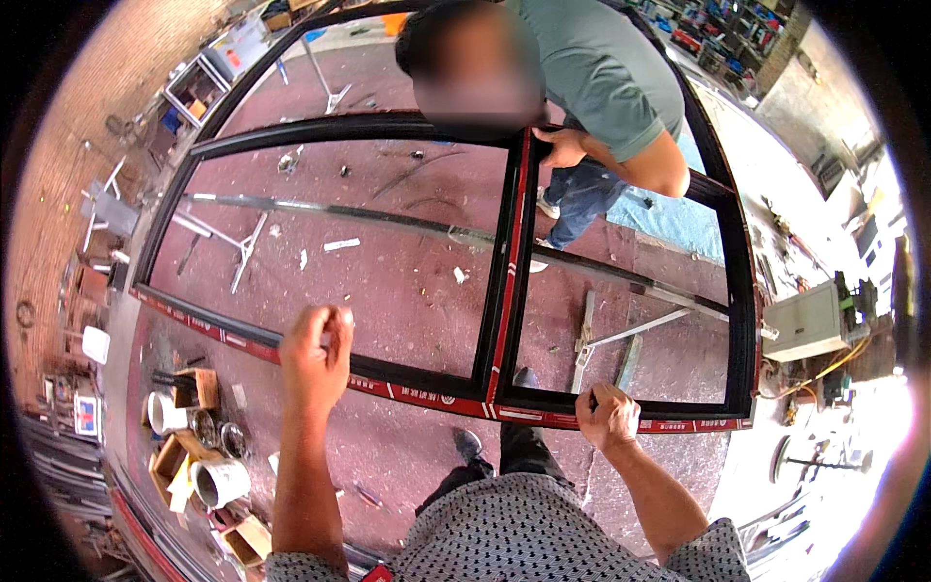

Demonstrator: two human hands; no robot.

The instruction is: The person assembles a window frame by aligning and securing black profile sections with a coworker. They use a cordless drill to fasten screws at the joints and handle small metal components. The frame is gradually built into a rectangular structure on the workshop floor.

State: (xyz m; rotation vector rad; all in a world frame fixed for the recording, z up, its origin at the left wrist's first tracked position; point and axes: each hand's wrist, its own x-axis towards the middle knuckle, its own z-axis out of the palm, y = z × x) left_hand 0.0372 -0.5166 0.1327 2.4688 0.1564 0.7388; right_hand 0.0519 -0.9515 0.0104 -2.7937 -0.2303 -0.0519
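Open panes of the black frame leave passage; cups crowd the left floor.

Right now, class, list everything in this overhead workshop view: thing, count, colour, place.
window frame: one, black with red-taped edges, lying flat at centre
metal stands: two, grey, under the frame
floor: one, dark red, littered with scraps
white tubs: two, lower left among small boxes
grey cabinet: one, right
co-worker: one, green shirt, far side, hand on frame
left hand: closed, above the near rail
right hand: gripping the near rail
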